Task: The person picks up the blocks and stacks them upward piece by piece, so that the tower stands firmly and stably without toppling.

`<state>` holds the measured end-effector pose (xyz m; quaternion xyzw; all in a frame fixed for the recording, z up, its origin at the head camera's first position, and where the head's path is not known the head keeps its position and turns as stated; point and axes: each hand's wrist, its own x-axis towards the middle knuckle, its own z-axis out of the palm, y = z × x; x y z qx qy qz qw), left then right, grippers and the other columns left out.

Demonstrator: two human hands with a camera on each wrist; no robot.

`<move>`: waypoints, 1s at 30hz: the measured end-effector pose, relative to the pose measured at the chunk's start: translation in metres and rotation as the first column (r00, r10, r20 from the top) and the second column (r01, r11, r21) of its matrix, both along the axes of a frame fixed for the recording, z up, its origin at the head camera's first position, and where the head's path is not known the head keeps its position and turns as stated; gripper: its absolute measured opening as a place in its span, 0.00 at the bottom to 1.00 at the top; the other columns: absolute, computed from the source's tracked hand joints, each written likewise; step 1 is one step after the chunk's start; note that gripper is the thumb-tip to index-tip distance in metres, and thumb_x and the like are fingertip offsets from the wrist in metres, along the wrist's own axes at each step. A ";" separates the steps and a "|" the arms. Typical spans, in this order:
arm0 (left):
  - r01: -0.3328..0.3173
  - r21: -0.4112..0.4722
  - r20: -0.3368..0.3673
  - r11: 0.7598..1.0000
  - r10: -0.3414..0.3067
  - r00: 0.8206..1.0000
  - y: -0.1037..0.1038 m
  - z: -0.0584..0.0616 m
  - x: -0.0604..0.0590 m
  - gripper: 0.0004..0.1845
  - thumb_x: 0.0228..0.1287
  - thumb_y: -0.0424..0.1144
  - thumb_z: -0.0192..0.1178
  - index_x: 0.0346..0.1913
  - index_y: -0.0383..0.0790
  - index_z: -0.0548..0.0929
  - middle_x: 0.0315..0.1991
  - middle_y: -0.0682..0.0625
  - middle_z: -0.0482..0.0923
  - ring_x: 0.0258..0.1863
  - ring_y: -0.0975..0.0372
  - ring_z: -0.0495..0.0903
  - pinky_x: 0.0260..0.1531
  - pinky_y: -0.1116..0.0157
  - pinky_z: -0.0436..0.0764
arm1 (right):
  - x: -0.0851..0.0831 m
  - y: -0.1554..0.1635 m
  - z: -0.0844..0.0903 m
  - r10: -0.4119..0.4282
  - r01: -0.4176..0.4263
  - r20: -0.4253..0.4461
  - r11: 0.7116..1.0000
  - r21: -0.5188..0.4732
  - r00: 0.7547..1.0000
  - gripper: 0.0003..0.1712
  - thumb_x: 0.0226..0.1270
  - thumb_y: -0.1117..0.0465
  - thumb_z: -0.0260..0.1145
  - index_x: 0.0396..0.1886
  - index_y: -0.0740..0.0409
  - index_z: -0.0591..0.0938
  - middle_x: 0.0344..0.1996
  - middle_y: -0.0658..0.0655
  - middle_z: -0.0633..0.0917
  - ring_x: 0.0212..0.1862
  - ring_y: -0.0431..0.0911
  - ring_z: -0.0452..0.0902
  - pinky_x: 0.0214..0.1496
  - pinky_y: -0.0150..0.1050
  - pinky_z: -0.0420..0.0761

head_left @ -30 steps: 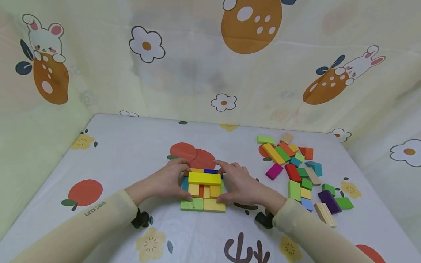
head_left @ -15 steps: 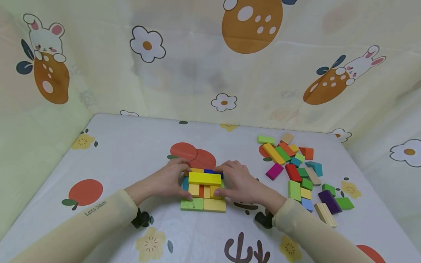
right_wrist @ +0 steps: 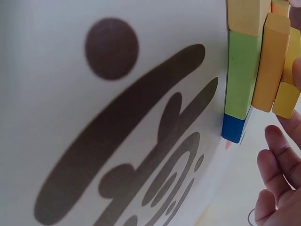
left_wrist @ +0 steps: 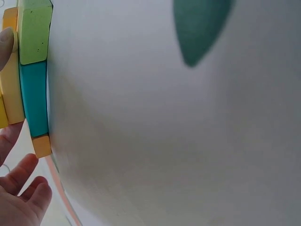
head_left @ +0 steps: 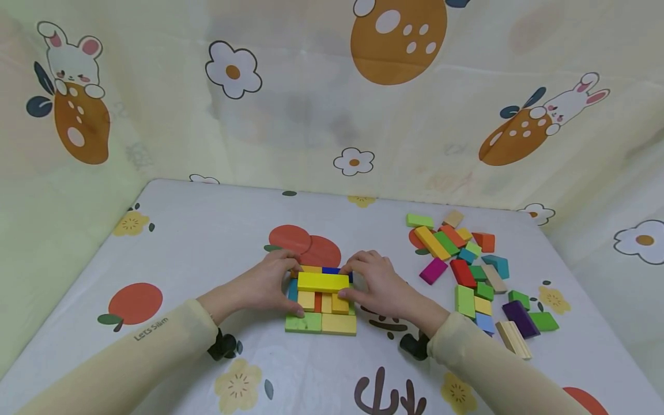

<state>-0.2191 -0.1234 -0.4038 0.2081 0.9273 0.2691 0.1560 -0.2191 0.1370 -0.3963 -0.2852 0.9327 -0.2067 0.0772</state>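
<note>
A low stack of coloured wooden blocks stands on the table, its front row a light green block (head_left: 303, 323) and a beige block (head_left: 339, 324). My left hand (head_left: 261, 283) holds the left upright beige block (left_wrist: 11, 89), thumb at its near end and a finger at its far end. A long yellow block (head_left: 323, 282) lies across the top. My right hand (head_left: 381, 287) pinches that block's right end between thumb and index finger. Below it sits an orange block (right_wrist: 272, 63), over a green block (right_wrist: 243, 75). The left hand's other fingers (left_wrist: 21, 174) are spread beyond the stack.
Many loose blocks lie scattered at the right of the table, among them a magenta block (head_left: 433, 271), a red block (head_left: 463, 273) and a purple block (head_left: 520, 319). A patterned cloth (head_left: 290, 127) hangs behind the table (head_left: 207, 230).
My right hand has shifted from the stack's right side inward and slightly away from me; its thumb slid off the orange block up to the yellow block's end. The left hand has stayed in place.
</note>
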 end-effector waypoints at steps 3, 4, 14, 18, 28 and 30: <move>0.002 -0.002 -0.002 1.000 -0.002 1.000 0.001 0.000 0.000 0.38 0.45 0.53 0.83 0.57 0.36 0.82 0.72 0.41 0.68 0.72 0.49 0.65 0.68 0.50 0.77 | 0.000 0.000 0.001 -0.004 0.004 -0.001 1.000 0.003 1.000 0.19 0.66 0.49 0.73 0.51 0.54 0.85 0.55 0.57 0.82 0.61 0.54 0.71 0.61 0.58 0.73; 0.002 -0.003 -0.003 1.000 -0.002 1.000 0.001 0.000 0.000 0.38 0.45 0.53 0.83 0.57 0.36 0.81 0.72 0.41 0.68 0.72 0.49 0.65 0.68 0.50 0.77 | 0.000 0.000 0.001 -0.007 0.007 -0.002 1.000 0.005 1.000 0.19 0.65 0.49 0.74 0.51 0.54 0.85 0.55 0.57 0.82 0.61 0.54 0.71 0.61 0.58 0.73; -0.003 -0.007 -0.005 1.000 0.003 1.000 0.001 0.002 0.000 0.38 0.44 0.53 0.83 0.56 0.36 0.82 0.72 0.41 0.67 0.72 0.49 0.65 0.67 0.50 0.78 | -0.002 0.004 0.004 -0.028 0.027 0.021 1.000 0.008 0.999 0.26 0.67 0.47 0.72 0.59 0.55 0.82 0.58 0.57 0.82 0.63 0.54 0.71 0.65 0.61 0.71; -0.009 -0.007 -0.007 1.000 0.009 1.000 0.001 0.002 0.000 0.39 0.44 0.53 0.83 0.57 0.36 0.82 0.72 0.42 0.67 0.72 0.49 0.65 0.67 0.50 0.78 | -0.015 0.024 0.015 -0.126 0.127 -0.049 0.992 0.023 0.991 0.31 0.68 0.49 0.71 0.65 0.59 0.78 0.57 0.61 0.83 0.62 0.58 0.73 0.64 0.62 0.74; -0.013 0.005 0.000 1.000 0.013 1.000 0.000 0.001 0.002 0.38 0.45 0.52 0.83 0.57 0.36 0.82 0.72 0.42 0.67 0.72 0.49 0.65 0.67 0.49 0.77 | -0.059 0.132 0.009 -0.577 0.551 0.006 0.783 0.288 0.817 0.28 0.72 0.53 0.66 0.58 0.72 0.78 0.43 0.68 0.82 0.45 0.59 0.76 0.43 0.47 0.83; -0.009 0.007 -0.002 1.000 0.009 1.000 0.000 0.001 0.001 0.38 0.45 0.53 0.83 0.58 0.37 0.82 0.72 0.42 0.67 0.72 0.49 0.65 0.68 0.49 0.77 | -0.059 0.142 0.009 -0.610 0.573 0.016 0.754 0.321 0.792 0.24 0.72 0.51 0.65 0.48 0.72 0.81 0.33 0.64 0.81 0.38 0.55 0.74 0.35 0.41 0.77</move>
